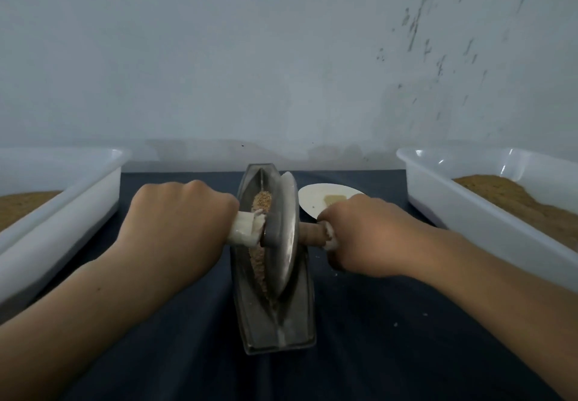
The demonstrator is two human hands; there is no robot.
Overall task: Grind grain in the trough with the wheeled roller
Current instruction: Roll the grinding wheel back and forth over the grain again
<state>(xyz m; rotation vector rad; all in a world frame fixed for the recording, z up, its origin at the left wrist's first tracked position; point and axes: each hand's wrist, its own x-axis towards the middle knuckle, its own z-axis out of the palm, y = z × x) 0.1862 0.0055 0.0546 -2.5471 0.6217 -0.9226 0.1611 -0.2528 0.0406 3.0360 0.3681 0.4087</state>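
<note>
2 hands, left hand point(179, 222) and right hand point(359, 235), grip the cloth-wrapped handles of the wheeled roller point(286, 228), its disc standing in the metal trough point(275, 322) amid grain point(261, 203) on the table point(375, 322). White bins flank left point(62, 200) and right point(488, 222).

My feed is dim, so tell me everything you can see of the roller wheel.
The roller is a grey metal disc standing on edge in the long metal trough, over tan crushed grain. A handle runs through its hub: white cloth wraps the left side, brown wood shows on the right. The left hand and right hand each grip one end.
</note>
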